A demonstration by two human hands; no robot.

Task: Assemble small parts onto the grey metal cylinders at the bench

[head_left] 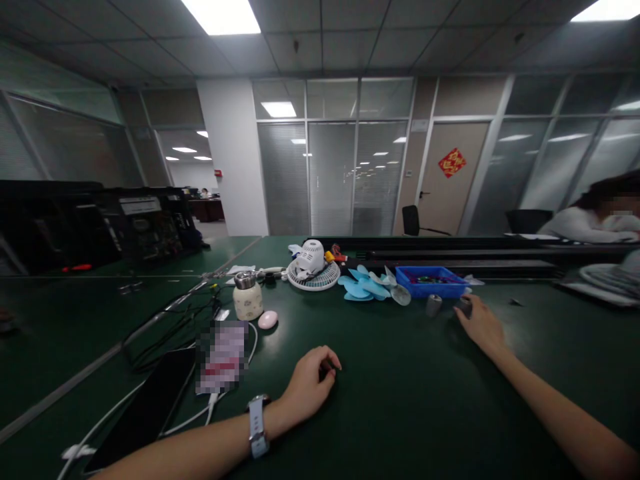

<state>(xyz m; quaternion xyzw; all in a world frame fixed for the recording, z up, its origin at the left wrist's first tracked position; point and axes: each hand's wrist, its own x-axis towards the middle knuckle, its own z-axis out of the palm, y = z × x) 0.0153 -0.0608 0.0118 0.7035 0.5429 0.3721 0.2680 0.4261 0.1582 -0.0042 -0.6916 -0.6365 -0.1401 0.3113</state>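
Observation:
My left hand rests on the green table with its fingers curled in; whether they hold anything is hidden. A watch sits on that wrist. My right hand reaches forward and closes its fingertips on a small dark cylinder. A second grey cylinder stands just left of it. Behind them lie a blue tray of small parts, light blue fan blades and a white fan body on its grille.
A small patterned flask, a pink oval object, a dark phone and cables lie at the left. Dark equipment stands at far left. Another person sits at far right behind a long black rail.

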